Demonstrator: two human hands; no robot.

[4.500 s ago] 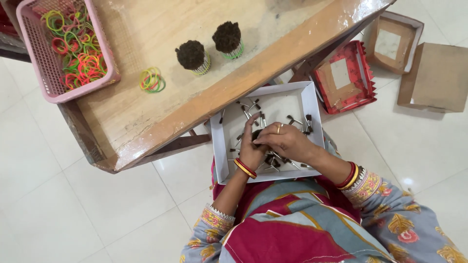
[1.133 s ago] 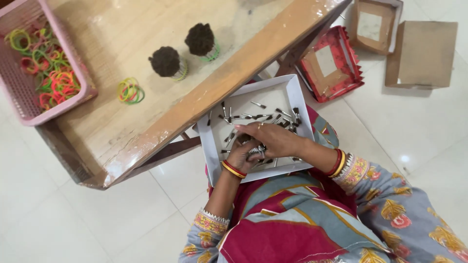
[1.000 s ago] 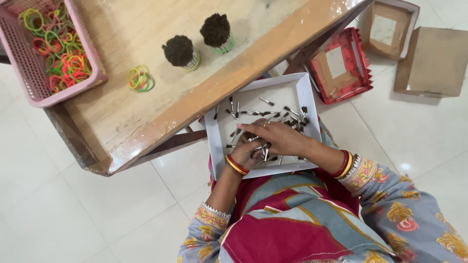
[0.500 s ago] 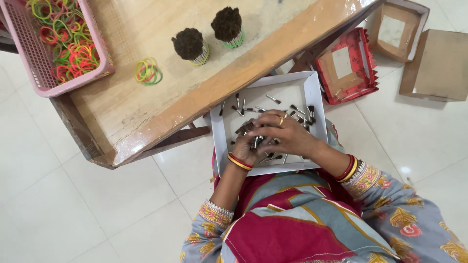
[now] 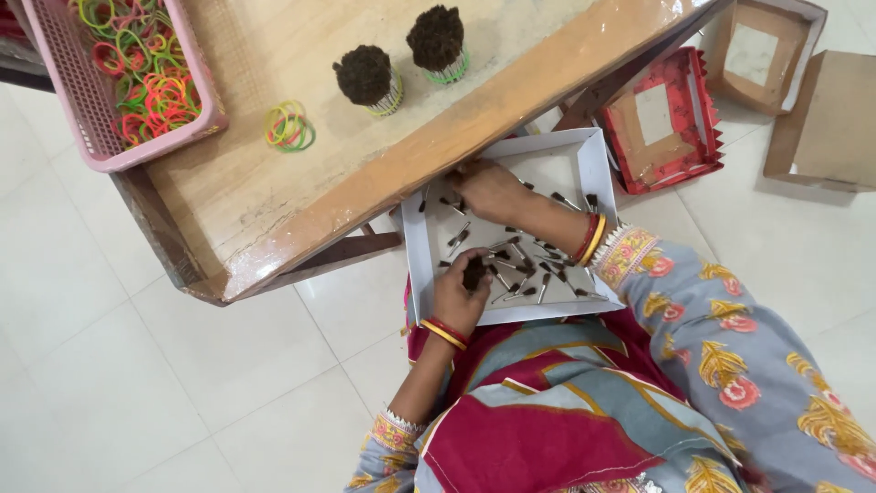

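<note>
A white shallow tray (image 5: 598, 173) rests on my lap, with several small dark-tipped sticks (image 5: 511, 265) scattered in it. My left hand (image 5: 456, 297) is at the tray's near left side, shut on a small bunch of dark-tipped sticks (image 5: 474, 272) held upright. My right hand (image 5: 491, 189) reaches to the tray's far left corner, palm down, fingers on the loose sticks there. I cannot tell whether it grips any. Both wrists wear red and yellow bangles.
A low wooden table (image 5: 456, 137) holds two upright banded bundles of sticks (image 5: 365, 78) (image 5: 438, 41), loose rubber bands (image 5: 289, 126) and a pink basket (image 5: 196, 119) of coloured bands. A red box (image 5: 657, 119) and brown cardboard boxes (image 5: 826, 119) lie on the tiled floor.
My hands were together over the tray's middle. Now the right hand has reached to the far left corner, while the left stays near, holding its bunch of sticks.
</note>
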